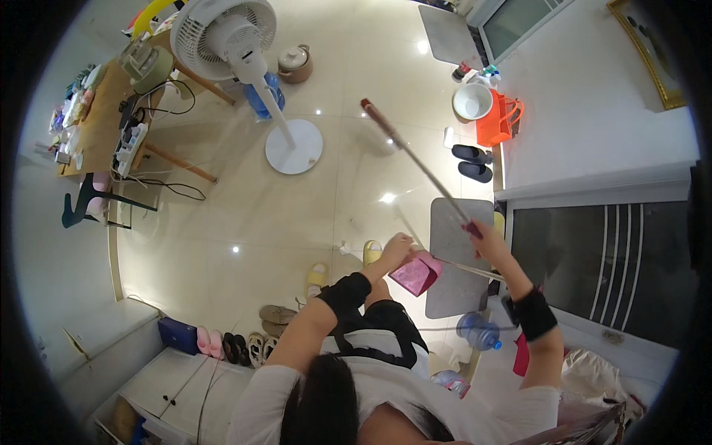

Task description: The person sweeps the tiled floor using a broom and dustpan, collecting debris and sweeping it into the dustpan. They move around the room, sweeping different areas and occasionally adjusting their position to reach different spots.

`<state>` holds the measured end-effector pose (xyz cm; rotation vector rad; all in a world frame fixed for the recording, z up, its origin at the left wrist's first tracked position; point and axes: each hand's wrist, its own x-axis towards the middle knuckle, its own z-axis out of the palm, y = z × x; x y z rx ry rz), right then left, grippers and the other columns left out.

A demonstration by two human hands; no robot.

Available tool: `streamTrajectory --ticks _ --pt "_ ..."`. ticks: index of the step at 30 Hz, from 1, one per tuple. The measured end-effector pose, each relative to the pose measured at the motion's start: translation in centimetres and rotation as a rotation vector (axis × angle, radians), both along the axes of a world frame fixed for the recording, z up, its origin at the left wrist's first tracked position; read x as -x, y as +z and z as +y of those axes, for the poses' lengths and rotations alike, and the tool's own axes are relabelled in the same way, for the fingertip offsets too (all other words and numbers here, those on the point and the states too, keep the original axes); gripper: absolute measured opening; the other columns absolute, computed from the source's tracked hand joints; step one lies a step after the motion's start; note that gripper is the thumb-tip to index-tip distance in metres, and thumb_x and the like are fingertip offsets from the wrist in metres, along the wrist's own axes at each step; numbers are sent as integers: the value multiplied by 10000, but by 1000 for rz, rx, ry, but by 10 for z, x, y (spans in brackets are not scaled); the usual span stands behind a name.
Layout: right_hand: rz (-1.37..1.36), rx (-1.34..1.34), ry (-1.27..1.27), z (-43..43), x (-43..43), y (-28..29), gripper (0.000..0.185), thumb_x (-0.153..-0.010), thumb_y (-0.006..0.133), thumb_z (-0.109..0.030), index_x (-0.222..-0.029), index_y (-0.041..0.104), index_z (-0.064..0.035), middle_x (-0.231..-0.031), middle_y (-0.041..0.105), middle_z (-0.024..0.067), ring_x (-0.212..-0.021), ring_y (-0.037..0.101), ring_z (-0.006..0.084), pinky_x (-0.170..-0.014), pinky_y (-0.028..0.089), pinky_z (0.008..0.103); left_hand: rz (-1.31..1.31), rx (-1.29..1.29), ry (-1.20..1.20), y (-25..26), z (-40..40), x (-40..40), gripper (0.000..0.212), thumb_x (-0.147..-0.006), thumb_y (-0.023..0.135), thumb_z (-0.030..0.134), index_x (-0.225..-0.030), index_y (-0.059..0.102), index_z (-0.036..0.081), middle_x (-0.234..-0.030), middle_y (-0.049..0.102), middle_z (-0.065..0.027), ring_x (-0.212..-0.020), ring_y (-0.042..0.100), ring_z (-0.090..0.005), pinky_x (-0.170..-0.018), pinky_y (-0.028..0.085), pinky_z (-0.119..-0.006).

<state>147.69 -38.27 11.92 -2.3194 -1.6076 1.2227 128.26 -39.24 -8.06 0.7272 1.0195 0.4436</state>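
My right hand [490, 245] is closed around the dark red end of a long thin rod [431, 175]. The rod slants up and left across the view to a reddish-brown far end. My left hand [397, 251] has its fingers curled at the upper left edge of a pink dustpan [413, 276]. Whether it grips the dustpan, or a thin pale stick [410, 227] passing close by, is hidden. Another pale stick [470, 269] runs from near the dustpan to below my right hand. Black bands cover both forearms.
A grey mat [459, 300] lies beside the dustpan. A white standing fan [293, 147] and a wooden table [103, 133] with cables are ahead to the left. Slippers [473, 162], a white bucket [473, 101] and an orange bag [492, 125] line the right wall. A water jug [478, 332] stands near my right side.
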Motion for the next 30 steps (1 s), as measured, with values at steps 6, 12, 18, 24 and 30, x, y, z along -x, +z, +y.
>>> streamTrajectory --ticks 6,12,18,24,30 --pt "-416 -316 301 120 -93 -115 108 -712 510 -83 -794 569 -43 -709 583 154 -691 569 310 -629 449 391 173 151 162 -29 -21 43 237 -793 451 187 -906 483 -19 -684 567 -138 -484 560 -196 -434 471 -270" --pt "-463 -212 318 216 -108 -160 105 -724 511 -119 -746 580 -43 -745 590 151 -726 573 290 -637 449 386 257 323 495 -32 -73 107 252 -815 457 219 -925 491 -6 -706 548 -119 -554 565 -190 -496 480 -281" --pt "-494 -202 484 266 -58 -189 148 -760 442 -78 -821 573 -51 -757 587 159 -754 567 295 -658 452 369 369 415 685 3 -92 113 263 -824 442 215 -941 483 -18 -734 538 -99 -604 565 -183 -571 483 -288" --pt "-386 -341 717 290 -50 -230 162 -789 437 -99 -890 561 -83 -736 586 133 -718 574 274 -606 463 365 325 464 764 -9 -95 105 267 -822 439 212 -946 490 -20 -761 535 -100 -622 564 -183 -582 483 -290" --pt "-367 -401 855 286 -57 -228 196 -783 409 -72 -911 549 -120 -710 580 125 -676 570 279 -571 452 375 283 390 756 -12 -66 89 269 -822 444 223 -941 496 -13 -737 539 -92 -620 564 -180 -578 483 -288"
